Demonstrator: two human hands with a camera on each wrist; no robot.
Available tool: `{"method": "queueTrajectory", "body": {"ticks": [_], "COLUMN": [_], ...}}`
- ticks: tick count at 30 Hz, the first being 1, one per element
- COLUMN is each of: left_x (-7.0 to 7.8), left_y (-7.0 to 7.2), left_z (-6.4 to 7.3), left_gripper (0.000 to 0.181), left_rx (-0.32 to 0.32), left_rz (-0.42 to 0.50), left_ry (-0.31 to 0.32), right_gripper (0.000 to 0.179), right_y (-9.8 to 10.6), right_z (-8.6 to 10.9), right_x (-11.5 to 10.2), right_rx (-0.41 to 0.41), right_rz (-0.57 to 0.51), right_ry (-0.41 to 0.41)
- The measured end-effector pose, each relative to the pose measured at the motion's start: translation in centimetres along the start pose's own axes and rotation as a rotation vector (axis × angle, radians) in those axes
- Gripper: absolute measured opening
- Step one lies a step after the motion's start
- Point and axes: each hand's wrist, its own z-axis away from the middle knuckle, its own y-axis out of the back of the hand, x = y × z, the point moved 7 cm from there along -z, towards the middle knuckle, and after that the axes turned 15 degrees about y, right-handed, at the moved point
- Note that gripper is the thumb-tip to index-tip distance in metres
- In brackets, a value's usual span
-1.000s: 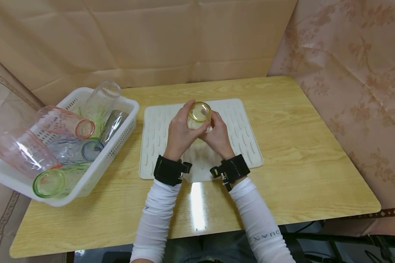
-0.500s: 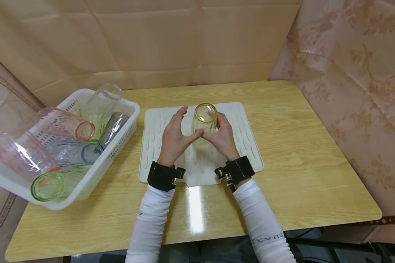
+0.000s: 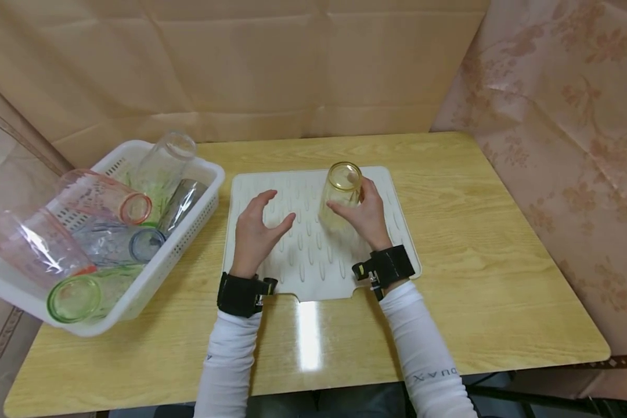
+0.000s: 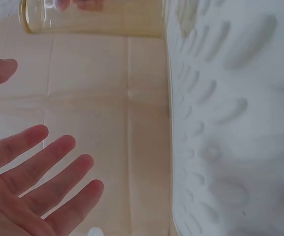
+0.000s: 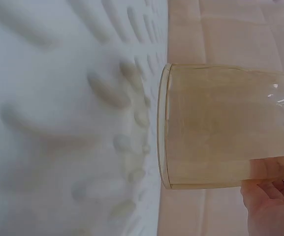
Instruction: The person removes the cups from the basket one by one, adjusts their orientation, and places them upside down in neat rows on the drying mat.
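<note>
A pale yellow drinking glass is upside down at the right part of the white bumpy mat. My right hand grips it from the right, thumb on the near side. In the right wrist view the rim of the yellow glass lies right at the mat's bumps. My left hand hovers over the left part of the mat, thumb and fingers spread apart, holding nothing. The left wrist view has the fingers relaxed and well away from the glass, which shows at the top edge.
On the left stands a white basket of glasses lying down: two pink ones, a blue glass, a green glass, a clear one and a dark grey one. The wooden table extends right, with a cloth wall behind.
Both hands held the yellow glass earlier. My left hand has let go and drawn back left; my right hand has shifted right with the glass.
</note>
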Motion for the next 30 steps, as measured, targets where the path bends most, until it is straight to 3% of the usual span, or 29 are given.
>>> {"method": "queueTrajectory", "body": {"ticks": [9, 18, 23, 30], "left_x": [-2.6, -4.1, -4.5, -5.8], "left_y": [1.7, 3.1, 3.1, 3.7], "left_z": [1.2, 2.6, 3.2, 3.9], "left_gripper": [0.04, 0.039, 0.038, 0.042], "left_rx": [0.053, 0.078, 0.06, 0.037], "left_rz": [0.033, 0.087, 0.091, 0.102], "left_ry": [0.082, 0.161, 0.171, 0.279], "right_gripper": [0.069, 0.068, 0.066, 0.07], "right_y": [1.9, 3.1, 4.2, 4.5], "right_z": [-0.7, -0.4, -0.4, -0.9], "right_x": [0.8, 2.1, 3.0, 3.8], "right_rx": [0.047, 0.086, 0.122, 0.116], "right_rz": [0.088, 0.082, 0.091, 0.092], "right_ry": [0.0, -0.039, -0.069, -0.095]}}
